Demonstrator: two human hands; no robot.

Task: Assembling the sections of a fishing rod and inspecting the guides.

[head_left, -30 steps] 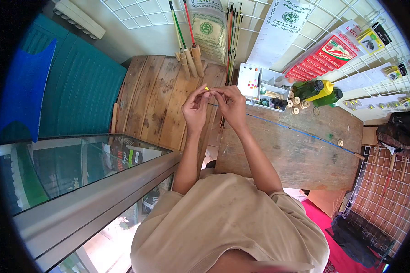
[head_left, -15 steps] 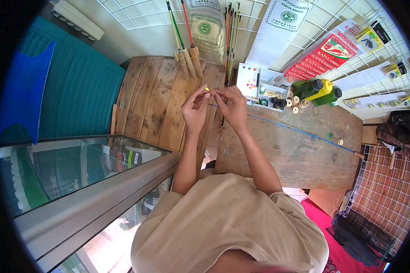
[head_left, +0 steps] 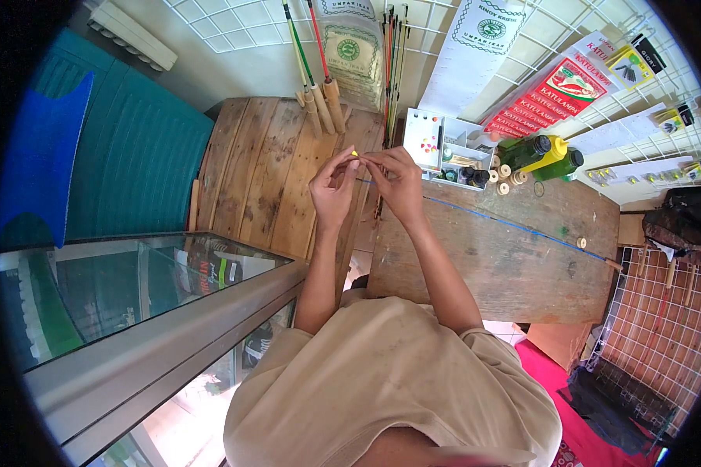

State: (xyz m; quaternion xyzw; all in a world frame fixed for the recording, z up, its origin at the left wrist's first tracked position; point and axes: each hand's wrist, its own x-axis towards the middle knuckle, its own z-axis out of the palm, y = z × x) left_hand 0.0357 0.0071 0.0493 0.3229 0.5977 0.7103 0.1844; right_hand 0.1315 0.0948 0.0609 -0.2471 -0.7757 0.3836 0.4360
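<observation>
Both hands are raised and nearly touching at the fingertips, above the place where two wooden tables meet. My left hand [head_left: 332, 185] pinches a small yellow piece [head_left: 355, 153] between thumb and forefinger; it is too small to tell its kind. Close against it, my right hand [head_left: 397, 180] is closed in a pinch too, its fingertips meeting the left ones. Whatever lies between the right fingers is hidden. A thin blue fishing rod [head_left: 514, 225] lies across the right table and passes below my right hand.
A white compartment box [head_left: 466, 137] with bright small pieces, dark little bottles, wooden spools [head_left: 503, 188] and squeeze bottles [head_left: 551, 153] stand at the back of the right table [head_left: 475, 265]. Upright rods with cork handles [head_left: 334, 105] stand at the left table's back. A glass case [head_left: 171, 311] is at left.
</observation>
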